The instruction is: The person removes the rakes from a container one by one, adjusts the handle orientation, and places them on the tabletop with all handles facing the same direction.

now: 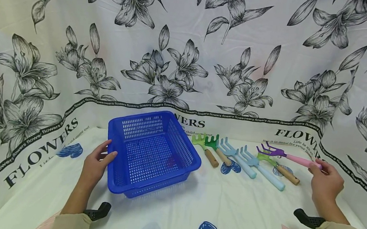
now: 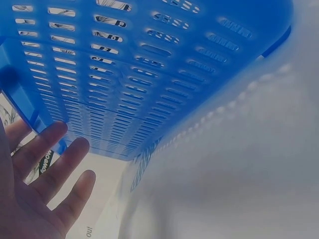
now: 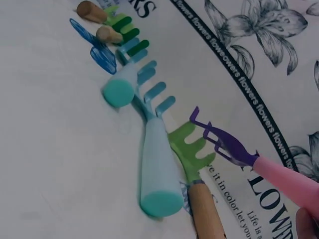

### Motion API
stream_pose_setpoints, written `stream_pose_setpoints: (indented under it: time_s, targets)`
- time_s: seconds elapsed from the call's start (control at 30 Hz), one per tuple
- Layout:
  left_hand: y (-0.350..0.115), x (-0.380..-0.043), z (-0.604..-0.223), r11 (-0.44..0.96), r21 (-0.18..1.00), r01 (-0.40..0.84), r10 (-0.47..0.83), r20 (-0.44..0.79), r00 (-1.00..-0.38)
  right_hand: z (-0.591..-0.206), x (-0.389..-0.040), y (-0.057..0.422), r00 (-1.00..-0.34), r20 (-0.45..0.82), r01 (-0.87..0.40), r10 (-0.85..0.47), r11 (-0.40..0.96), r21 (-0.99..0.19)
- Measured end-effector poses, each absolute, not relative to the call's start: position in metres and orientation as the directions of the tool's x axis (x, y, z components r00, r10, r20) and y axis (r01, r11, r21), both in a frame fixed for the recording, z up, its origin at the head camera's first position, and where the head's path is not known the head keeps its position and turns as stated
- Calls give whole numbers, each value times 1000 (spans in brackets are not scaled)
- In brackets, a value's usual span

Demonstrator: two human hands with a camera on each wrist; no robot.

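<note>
At the left of the head view, my left hand (image 1: 96,163) rests at the left rim of a blue plastic basket (image 1: 118,176), thumb over the rim. In the left wrist view its fingers (image 2: 75,159) are spread and fairly straight beside the basket's slotted wall (image 2: 114,84). My right hand (image 1: 327,182) pinches the pink handle end of a small hand rake (image 1: 277,152) with purple tines. This rake is held above a green hand rake (image 1: 285,172) with a wooden handle. In the right wrist view, the purple tines (image 3: 227,142) overlap the green rake's head (image 3: 192,149).
Left of the green rake lie two light blue hand rakes (image 1: 266,173) (image 1: 240,161), a dark green one (image 1: 221,152) and a light green one (image 1: 209,152), both wooden-handled. A flower-printed cloth (image 1: 241,79) hangs behind the white, heart-printed table cover (image 1: 176,218).
</note>
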State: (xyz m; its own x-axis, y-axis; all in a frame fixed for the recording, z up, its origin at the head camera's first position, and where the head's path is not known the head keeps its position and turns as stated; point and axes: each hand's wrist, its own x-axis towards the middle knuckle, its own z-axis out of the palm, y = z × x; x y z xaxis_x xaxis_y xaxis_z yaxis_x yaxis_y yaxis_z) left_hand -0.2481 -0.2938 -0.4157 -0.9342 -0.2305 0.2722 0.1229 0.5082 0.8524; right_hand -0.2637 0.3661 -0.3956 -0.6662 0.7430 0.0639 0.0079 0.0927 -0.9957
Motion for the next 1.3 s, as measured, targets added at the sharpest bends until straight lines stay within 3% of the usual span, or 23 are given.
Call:
stream_pose_setpoints:
  time_s: [0.27, 0.87, 1.03, 1.3]
  targets:
    - [-294, -249, -417, 508, 853, 122, -230, 271, -935, -401, -259, 382, -648, 0, -40, 761, -33, -999]
    - [-293, -247, -414, 495, 862, 111, -230, 254, -939, -422, -250, 414, -605, -101, -40, 789, -157, -987]
    - [-294, -247, -416, 500, 859, 109, -238, 257, -937, -428, -249, 421, -628, -76, 46, 774, -61, -997]
    - [-293, -247, -415, 503, 857, 109, -237, 258, -937, -438, -245, 435, -708, 8, 295, 706, 306, -905]
